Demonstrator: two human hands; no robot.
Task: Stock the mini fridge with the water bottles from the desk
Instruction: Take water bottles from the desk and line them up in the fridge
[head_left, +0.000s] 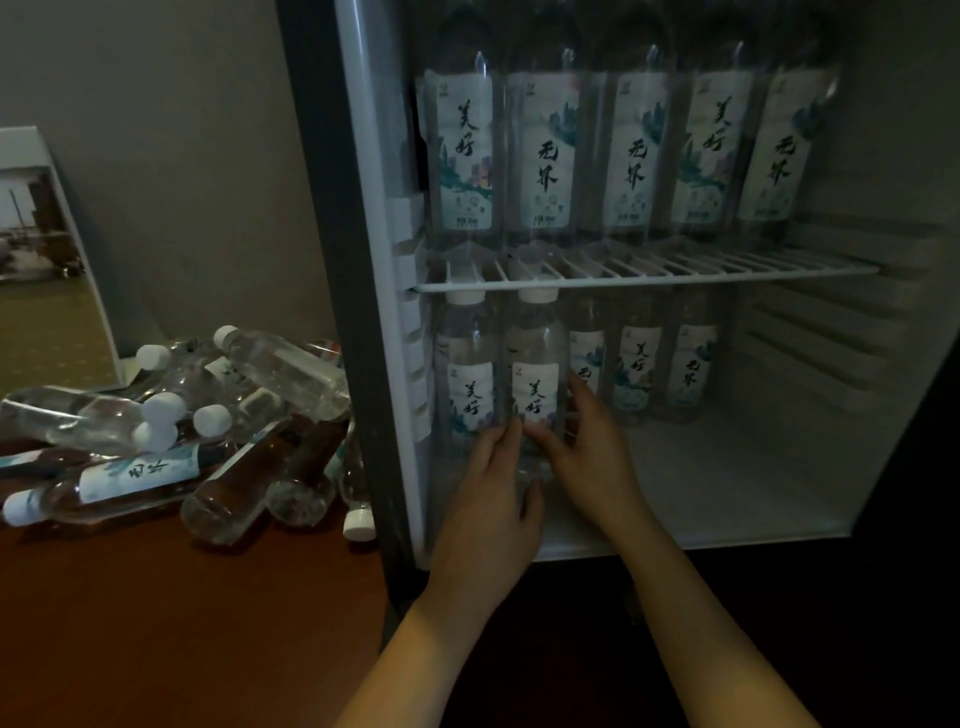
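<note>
The mini fridge (779, 483) stands open on the desk. Several labelled water bottles (628, 150) line its wire upper shelf (649, 278). On the lower floor several more stand upright. Both my hands hold the second front bottle (535, 364), which has a white cap. My left hand (491, 499) grips its base from the left and front. My right hand (587, 447) wraps its right side, fingers behind the label. Another bottle (467, 374) stands just left of it. A pile of clear bottles (171, 415) lies on the desk at the left.
The brown desk (182, 623) stretches in front of the pile. A framed picture (41, 234) leans against the grey wall at far left. The fridge's dark frame edge (332, 260) separates the pile from the interior. The right half of the fridge floor (727, 493) is bare.
</note>
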